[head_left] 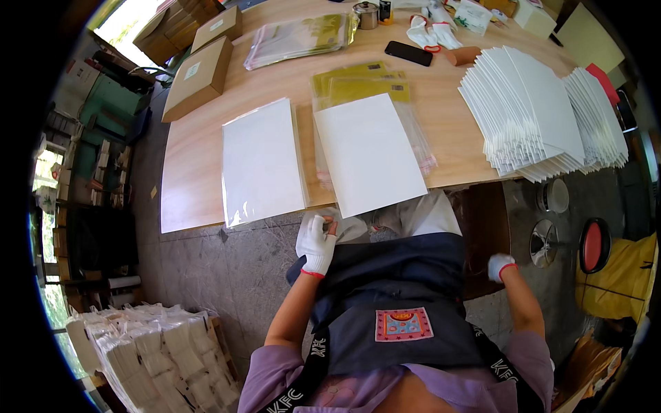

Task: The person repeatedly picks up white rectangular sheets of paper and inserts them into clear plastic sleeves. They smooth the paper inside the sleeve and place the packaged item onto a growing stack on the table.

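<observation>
My left hand [317,245], in a white glove with bare fingertips showing, is beside my lap just below the table's front edge. Its fingers curl inward, and I see nothing in them. Away to the right, my right hand [501,267] hangs beside my lap in a pale glove, its fingers hidden and smeared. Closest to my left hand, a white board [372,155] lies tilted over flat clear bags with golden tops [368,79], its near corner past the table edge. To its left rests another white board in a clear sleeve [260,162].
Fanned white boards [520,110] are stacked on the table's right. A black phone [408,53], an orange-handled tool [432,49], white gloves [432,31] and a metal pot [366,15] lie farther back. Cardboard boxes [198,77] line the left edge. Wrapped stacks [158,351] stand lower left.
</observation>
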Action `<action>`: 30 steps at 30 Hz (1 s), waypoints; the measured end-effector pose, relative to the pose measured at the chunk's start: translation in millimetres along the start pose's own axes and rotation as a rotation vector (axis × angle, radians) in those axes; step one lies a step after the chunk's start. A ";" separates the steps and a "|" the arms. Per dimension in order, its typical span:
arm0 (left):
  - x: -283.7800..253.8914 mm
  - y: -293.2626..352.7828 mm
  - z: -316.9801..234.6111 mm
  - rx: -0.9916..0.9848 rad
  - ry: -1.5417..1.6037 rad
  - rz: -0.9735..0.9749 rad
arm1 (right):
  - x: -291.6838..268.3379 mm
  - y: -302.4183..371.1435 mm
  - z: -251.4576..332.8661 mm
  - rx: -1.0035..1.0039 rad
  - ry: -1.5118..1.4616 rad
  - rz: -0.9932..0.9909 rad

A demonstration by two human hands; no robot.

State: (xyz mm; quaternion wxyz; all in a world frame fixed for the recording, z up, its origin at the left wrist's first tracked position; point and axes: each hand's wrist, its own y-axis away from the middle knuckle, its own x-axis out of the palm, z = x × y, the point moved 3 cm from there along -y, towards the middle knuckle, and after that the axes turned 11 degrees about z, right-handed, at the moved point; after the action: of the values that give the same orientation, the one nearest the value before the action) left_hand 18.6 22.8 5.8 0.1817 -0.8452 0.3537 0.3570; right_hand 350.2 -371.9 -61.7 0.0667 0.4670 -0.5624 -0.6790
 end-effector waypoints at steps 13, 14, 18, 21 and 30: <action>8.7 -15.8 -9.7 0.081 0.165 -0.149 | -174.9 31.9 194.3 -0.692 -0.374 -0.814; 15.4 -13.6 -4.9 -0.076 0.360 -0.160 | -175.1 33.1 198.0 -0.646 -0.475 -0.794; 38.5 -13.5 6.0 -0.338 1.085 -0.210 | -171.7 26.5 195.5 -0.340 -0.615 -0.885; 33.1 -12.3 -1.0 -0.403 1.489 -0.110 | -168.6 21.5 188.1 -0.333 -0.601 -1.002; -63.5 -29.3 -78.9 -0.085 0.732 -0.010 | -154.5 5.5 205.3 -0.738 -1.415 -0.126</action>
State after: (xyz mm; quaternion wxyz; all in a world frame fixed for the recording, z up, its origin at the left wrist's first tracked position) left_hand 45.9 28.5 107.5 0.0097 -0.9255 0.3760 0.0447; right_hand 287.9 -134.6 15.1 -0.1941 -0.0958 -0.1829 -0.9590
